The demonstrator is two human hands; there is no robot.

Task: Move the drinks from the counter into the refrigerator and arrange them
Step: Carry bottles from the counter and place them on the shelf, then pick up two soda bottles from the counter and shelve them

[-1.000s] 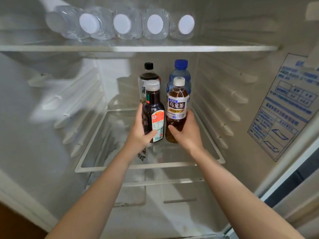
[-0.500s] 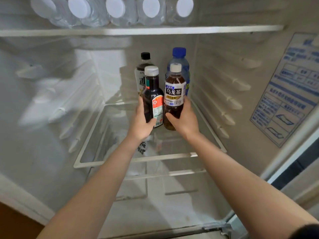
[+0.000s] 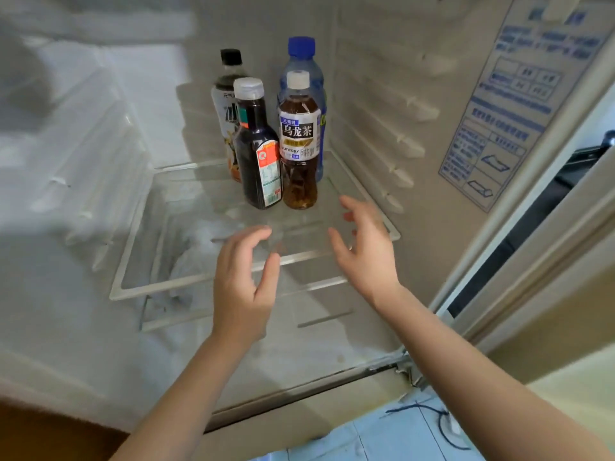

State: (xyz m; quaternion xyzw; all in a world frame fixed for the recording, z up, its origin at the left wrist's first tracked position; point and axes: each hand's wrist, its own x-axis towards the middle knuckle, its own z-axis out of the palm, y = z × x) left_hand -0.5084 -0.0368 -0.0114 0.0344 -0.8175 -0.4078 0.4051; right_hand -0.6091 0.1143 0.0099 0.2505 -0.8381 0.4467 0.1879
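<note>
- Bottles, four in all, are seen standing upright at the upper centre of the frame, packed close on the glass shelf (image 3: 166, 289) of the refrigerator (image 3: 382, 94).
- At the front, the dark bottle (image 3: 256, 151) and the tea bottle (image 3: 298, 144) are set side by side. The black-capped bottle (image 3: 228, 91) and the blue-capped bottle (image 3: 301, 58) are tucked behind them.
- The left hand (image 3: 244, 281), at lower centre, is held open with fingers loosely curved, and nothing is gripped.
- The right hand (image 3: 364, 251), to its right, is likewise spread and empty, just short of the tea bottle.
- Full bottles like these are judged fairly heavy and stiff, with smooth labels that may slip.
- A hold round the labelled body is advised, not the cap. Tall and narrow, they could be tipped on the glass.
</note>
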